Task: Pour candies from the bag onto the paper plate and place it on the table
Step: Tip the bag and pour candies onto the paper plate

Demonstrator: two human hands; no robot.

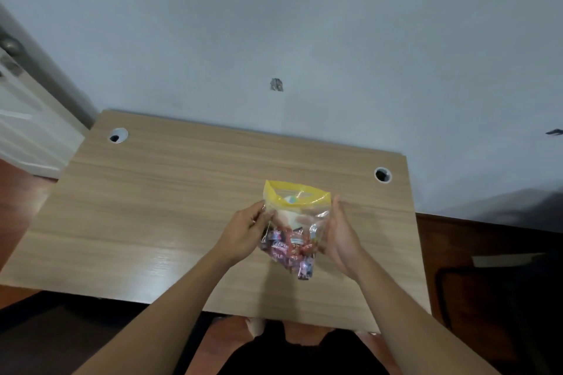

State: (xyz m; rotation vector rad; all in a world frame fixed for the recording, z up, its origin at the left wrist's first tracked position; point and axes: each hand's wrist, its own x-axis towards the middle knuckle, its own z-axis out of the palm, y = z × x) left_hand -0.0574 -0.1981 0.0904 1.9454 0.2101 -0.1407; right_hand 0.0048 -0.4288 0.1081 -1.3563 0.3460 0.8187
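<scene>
At about nine o'clock from the bag we have our left hand point(243, 234), its fingers curled and pinching the clear plastic along the bag's left edge just below the yellow band. The bag point(294, 216) is held upright between both hands above the middle of the wooden table point(146, 210), its yellow top point(297, 193) pointing to twelve o'clock and looking spread a little, though we cannot tell whether the seal is fully parted. The candies point(289, 250), in red, purple and dark wrappers, sit heaped in the bottom of the bag toward six o'clock; none lie on the table. At three o'clock our right hand point(338, 237) cups the bag's right side with the palm turned inward; the fingers go behind the plastic, so we judge it a loose hold on the bag rather than a firm clamp. As we read it, the task is at its very start: the bag is in hand, nothing is poured, and the pouring and setting down both remain. No paper plate shows anywhere in view, so we cannot say where it is. The wrappers' print is too blurred to read, and the table's near edge is partly covered by our forearms. Two cable holes point(118, 135) sit at ten and two o'clock.
</scene>
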